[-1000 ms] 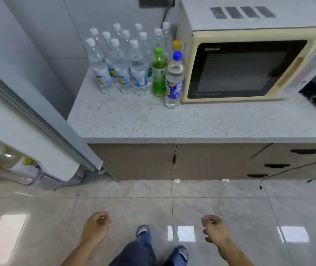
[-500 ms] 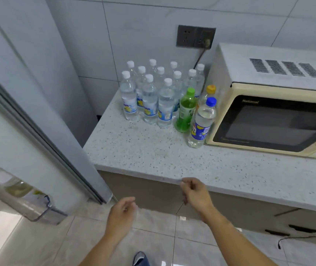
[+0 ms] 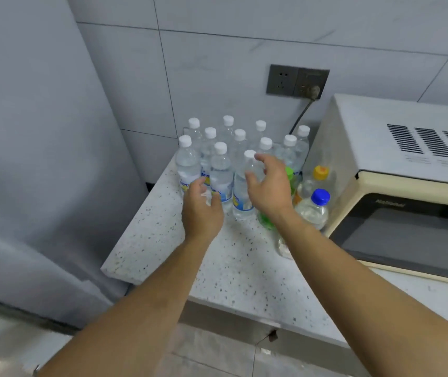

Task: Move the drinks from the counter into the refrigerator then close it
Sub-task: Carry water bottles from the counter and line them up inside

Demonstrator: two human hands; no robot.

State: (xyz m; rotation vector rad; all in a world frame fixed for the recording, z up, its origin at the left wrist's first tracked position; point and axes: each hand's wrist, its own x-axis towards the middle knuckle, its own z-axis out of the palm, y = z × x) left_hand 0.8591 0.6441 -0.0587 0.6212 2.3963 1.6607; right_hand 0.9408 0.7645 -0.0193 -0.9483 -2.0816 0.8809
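Bottles [image 3: 221, 175] clustered upright on counter [image 3: 239, 270], 12 o'clock, beside microwave [image 3: 407, 186] at 3 o'clock. Left hand [image 3: 202, 209] and right hand [image 3: 269, 186] held unclenched at front-row bottles; contact cannot be told. Refrigerator [image 3: 40, 159] seen at 9 o'clock.

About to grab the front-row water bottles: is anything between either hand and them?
Nothing visible. The left hand and right hand are already at the front-row water bottles, fingers spread and not yet closed. The green-capped bottle sits behind the right hand.
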